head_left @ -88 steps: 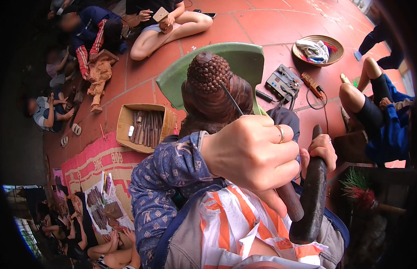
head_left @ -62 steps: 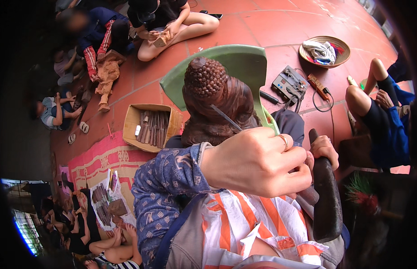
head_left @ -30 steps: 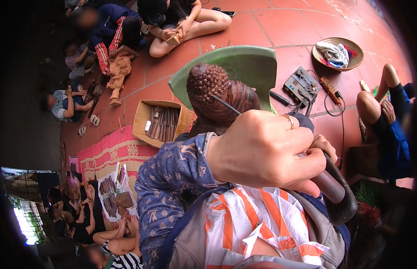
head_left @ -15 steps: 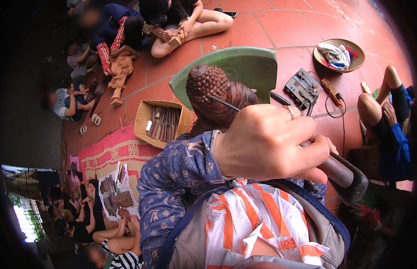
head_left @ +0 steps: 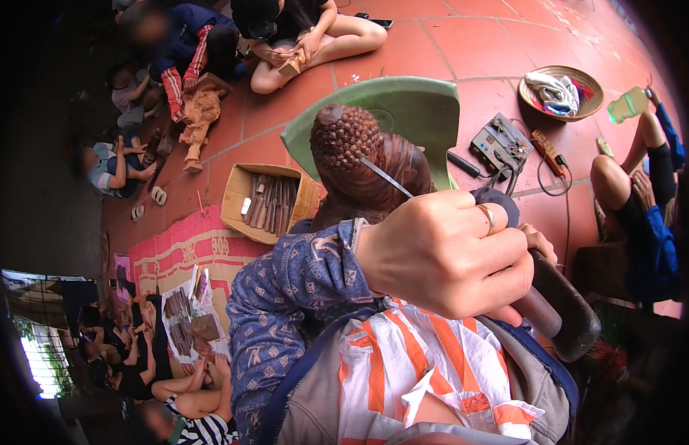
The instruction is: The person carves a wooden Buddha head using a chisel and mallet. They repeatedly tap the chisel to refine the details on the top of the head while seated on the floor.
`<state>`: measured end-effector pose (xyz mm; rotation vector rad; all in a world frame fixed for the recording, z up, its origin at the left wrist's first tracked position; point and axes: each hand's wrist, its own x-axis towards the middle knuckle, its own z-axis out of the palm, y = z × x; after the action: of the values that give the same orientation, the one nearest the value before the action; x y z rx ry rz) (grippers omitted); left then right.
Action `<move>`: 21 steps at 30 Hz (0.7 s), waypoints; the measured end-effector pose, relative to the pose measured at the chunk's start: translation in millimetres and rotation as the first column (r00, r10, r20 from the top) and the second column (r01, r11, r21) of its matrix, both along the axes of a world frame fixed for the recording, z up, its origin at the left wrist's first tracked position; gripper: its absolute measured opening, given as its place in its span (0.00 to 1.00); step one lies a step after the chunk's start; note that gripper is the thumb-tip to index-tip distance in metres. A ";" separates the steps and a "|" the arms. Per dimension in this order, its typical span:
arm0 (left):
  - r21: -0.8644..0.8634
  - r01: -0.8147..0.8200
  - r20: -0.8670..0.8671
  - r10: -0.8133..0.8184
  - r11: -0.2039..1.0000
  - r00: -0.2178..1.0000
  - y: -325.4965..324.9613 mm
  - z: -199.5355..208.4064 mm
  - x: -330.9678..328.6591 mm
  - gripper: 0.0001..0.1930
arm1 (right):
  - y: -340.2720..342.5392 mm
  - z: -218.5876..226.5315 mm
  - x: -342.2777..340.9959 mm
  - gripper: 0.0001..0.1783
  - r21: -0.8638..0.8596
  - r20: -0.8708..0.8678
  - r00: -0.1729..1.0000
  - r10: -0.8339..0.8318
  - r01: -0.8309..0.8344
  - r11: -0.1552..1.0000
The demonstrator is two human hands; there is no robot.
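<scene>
above the wooden carving (head_left: 363,167), left hand (head_left: 448,256) fisted round a chisel (head_left: 386,177)

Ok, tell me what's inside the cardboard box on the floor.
The cardboard box holds a row of long, dark, wooden-handled tools lying side by side, plus one small pale piece. Whatever lies under them, and the box bottom, is covered.

L hand (head_left: 448,252) fist holds thin chisel (head_left: 385,178) on brown carved head (head_left: 366,167); mallet (head_left: 559,311) behind.
</scene>
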<state>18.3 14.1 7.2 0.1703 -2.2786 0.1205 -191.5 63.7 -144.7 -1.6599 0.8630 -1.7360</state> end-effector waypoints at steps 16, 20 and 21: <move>0.068 0.059 -0.099 -0.052 0.996 0.994 2.5 8.8 11.6 0.18 | 5.0 -2.4 -4.1 0.14 -0.032 0.004 0.994 -0.108 0.108 0.994; 0.043 0.118 -0.147 -0.111 0.992 0.983 -1.6 4.9 15.4 0.19 | 14.2 20.0 -5.7 0.14 0.017 -0.060 0.972 -0.228 0.229 0.973; 0.035 0.122 -0.142 -0.116 0.992 0.983 -3.0 3.3 15.6 0.19 | 14.5 22.6 -3.6 0.15 -0.017 -0.078 0.959 -0.274 0.274 0.962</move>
<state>33.9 11.1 10.5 0.0625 -2.1460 -0.0040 -195.1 78.2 -122.1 -1.6869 1.1731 -1.8642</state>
